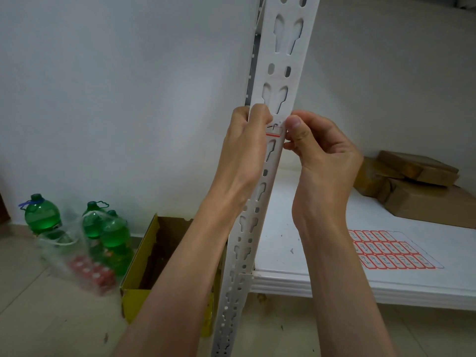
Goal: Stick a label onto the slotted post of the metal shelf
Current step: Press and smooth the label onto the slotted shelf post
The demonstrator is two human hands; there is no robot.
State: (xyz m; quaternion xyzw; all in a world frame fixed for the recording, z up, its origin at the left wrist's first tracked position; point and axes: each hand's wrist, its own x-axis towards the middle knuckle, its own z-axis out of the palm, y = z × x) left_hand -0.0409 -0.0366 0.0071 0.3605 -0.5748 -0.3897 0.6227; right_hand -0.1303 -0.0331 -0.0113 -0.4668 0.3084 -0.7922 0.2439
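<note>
Post [282, 60]: one, white metal, upright, punched with paired keyhole slots and small oval holes along its face.

Label [275, 129]: one, white with a red bottom edge and dark handwritten marks, lying flat across the post face at mid-height, between the two hands.

Left hand [242, 148]: one, wrapped around the post's left edge, fingers curled behind it, thumb pressed on the label's left end.

Right hand [322, 153]: one, fingers curled, thumb and forefinger closed on the label's right end at the post's right edge.

Shelf [296, 240]: one white board, joined to the post lower down, right of it.

Label sheet [394, 249]: one, lying flat on the shelf, three rows of red-bordered labels; upper right corner blank.

Parcels [417, 186]: brown-paper wrapped, at least three, stacked at the back right of the shelf; exact count cannot be told.

Bottles [42, 215]: three, green, capped, standing on the floor by the wall, left of the post; two sit inside one clear bag [64, 248].

Red pack [94, 274]: one, in the same bag, on the floor.

Box [152, 256]: one, yellow cardboard, open-topped, on the floor just left of the post.
</note>
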